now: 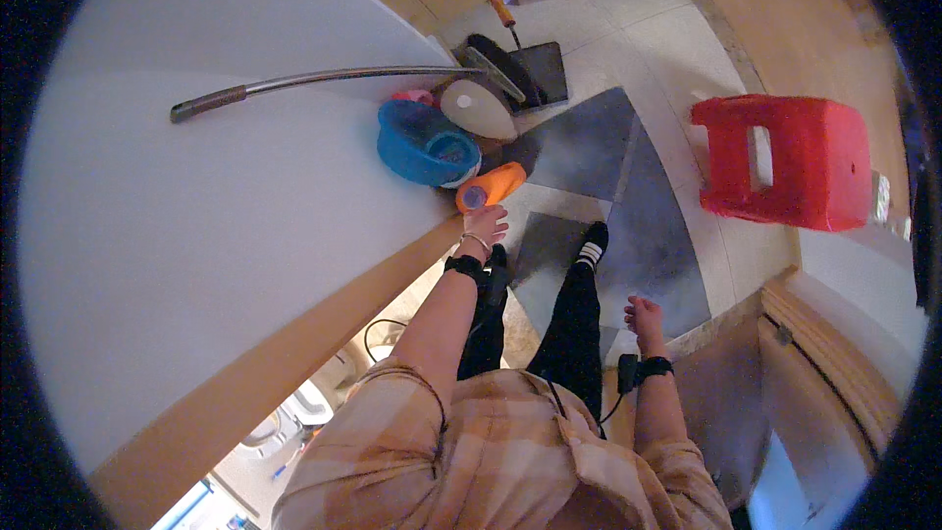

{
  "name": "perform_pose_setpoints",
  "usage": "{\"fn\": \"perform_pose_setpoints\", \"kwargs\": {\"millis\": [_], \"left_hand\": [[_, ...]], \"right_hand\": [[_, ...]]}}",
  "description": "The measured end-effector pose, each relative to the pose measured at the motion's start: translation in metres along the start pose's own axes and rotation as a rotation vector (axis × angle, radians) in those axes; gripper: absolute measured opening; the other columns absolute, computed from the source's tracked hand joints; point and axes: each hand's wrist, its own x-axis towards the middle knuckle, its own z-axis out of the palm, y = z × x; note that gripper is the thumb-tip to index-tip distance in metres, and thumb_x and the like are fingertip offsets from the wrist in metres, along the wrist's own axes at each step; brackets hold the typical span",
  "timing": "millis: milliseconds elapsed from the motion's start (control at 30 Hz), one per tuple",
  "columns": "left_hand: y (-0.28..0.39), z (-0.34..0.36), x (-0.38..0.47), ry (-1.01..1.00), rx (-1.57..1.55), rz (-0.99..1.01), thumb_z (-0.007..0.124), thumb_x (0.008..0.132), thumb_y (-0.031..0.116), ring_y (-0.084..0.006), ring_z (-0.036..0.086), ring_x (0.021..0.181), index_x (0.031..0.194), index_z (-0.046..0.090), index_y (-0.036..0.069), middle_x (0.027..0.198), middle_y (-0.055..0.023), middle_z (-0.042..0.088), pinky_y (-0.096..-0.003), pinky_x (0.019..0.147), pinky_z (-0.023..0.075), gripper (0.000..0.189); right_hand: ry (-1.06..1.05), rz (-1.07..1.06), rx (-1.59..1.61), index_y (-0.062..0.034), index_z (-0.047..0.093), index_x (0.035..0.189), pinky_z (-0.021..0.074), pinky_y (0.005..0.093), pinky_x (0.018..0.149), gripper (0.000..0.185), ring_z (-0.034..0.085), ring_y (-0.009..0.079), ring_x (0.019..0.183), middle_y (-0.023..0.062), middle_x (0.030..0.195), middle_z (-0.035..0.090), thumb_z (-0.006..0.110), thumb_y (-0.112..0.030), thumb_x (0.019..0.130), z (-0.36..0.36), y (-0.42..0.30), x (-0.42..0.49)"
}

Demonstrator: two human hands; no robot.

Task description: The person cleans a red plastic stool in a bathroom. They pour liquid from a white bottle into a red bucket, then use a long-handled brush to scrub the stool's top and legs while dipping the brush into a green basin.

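Observation:
My left hand (486,225) reaches forward with its fingers spread, right beside an orange bottle (494,184) with a purple cap; whether the two touch I cannot tell. My right hand (645,315) hangs above the floor near my right leg, its fingers loosely curled and nothing seen in it. Beyond the bottle is a blue plastic basin (416,147) by the wall, with a pale rounded container (478,109) next to it. A long-handled broom (338,74) leans there, its head near a black dustpan (543,73) with an orange handle.
To the right stands a red plastic stool (795,162). Dark mats or tiles (640,235) lie on the pale tiled floor around my feet. A white wall (184,235) runs along the left, ending in a wooden edge (294,331). A wooden door (706,383) is at the lower right.

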Motion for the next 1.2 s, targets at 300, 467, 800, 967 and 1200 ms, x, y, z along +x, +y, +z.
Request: {"fn": "perform_pose_setpoints", "kwargs": {"millis": [300,467,800,967,1200], "left_hand": [[0.036,0.074,0.096,0.085,-0.502,0.08,0.053,0.088,0.021,-0.0353,0.048,0.109,0.132,0.037,0.014,0.13,-0.0084,0.044,-0.0497,0.083,0.0482,0.048],[0.07,0.087,0.185,0.194,-0.657,0.016,0.061,0.084,0.021,-0.0299,0.051,0.102,0.118,0.046,0.01,0.119,-0.0062,0.05,-0.0503,0.088,0.0456,0.038],[0.063,0.061,0.276,-0.035,-0.471,0.332,0.062,0.081,0.011,-0.0216,0.044,0.116,0.117,0.05,0.01,0.122,-0.0056,0.048,-0.0419,0.086,0.0467,0.038],[0.077,0.065,0.271,0.083,-0.383,0.632,0.063,0.078,0.007,-0.025,0.053,0.103,0.117,0.05,0.01,0.115,-0.0056,0.053,-0.0406,0.078,0.0516,0.041],[0.047,0.086,0.23,0.023,-0.703,0.342,0.064,0.076,0.004,-0.0256,0.057,0.097,0.117,0.049,0.012,0.113,-0.0048,0.055,-0.0431,0.069,0.0535,0.044]], "right_hand": [[0.088,0.091,-0.311,-0.0049,0.061,0.096,0.0419,0.0258,0.044,0.029,0.054,0.0136,0.05,0.0066,0.07,0.062,0.06,-0.03,0.083,-0.081,-0.054,0.074],[0.147,0.257,-0.377,-0.0071,0.062,0.099,0.0425,0.0262,0.045,0.029,0.055,0.0135,0.053,0.0059,0.072,0.062,0.058,-0.033,0.086,-0.101,-0.03,0.098],[0.044,0.374,-0.356,-0.0059,0.062,0.094,0.0384,0.0217,0.043,0.025,0.052,0.0098,0.053,0.0031,0.069,0.058,0.058,-0.029,0.085,-0.066,-0.025,0.107],[0.0,0.283,-0.396,-0.0057,0.062,0.095,0.0387,0.0222,0.044,0.026,0.052,0.0101,0.052,0.0033,0.068,0.059,0.058,-0.03,0.085,-0.042,-0.046,0.109],[0.056,0.319,-0.52,-0.0062,0.062,0.094,0.0387,0.0229,0.044,0.025,0.052,0.0106,0.052,0.0036,0.068,0.058,0.057,-0.029,0.085,-0.022,-0.093,0.107]]}}
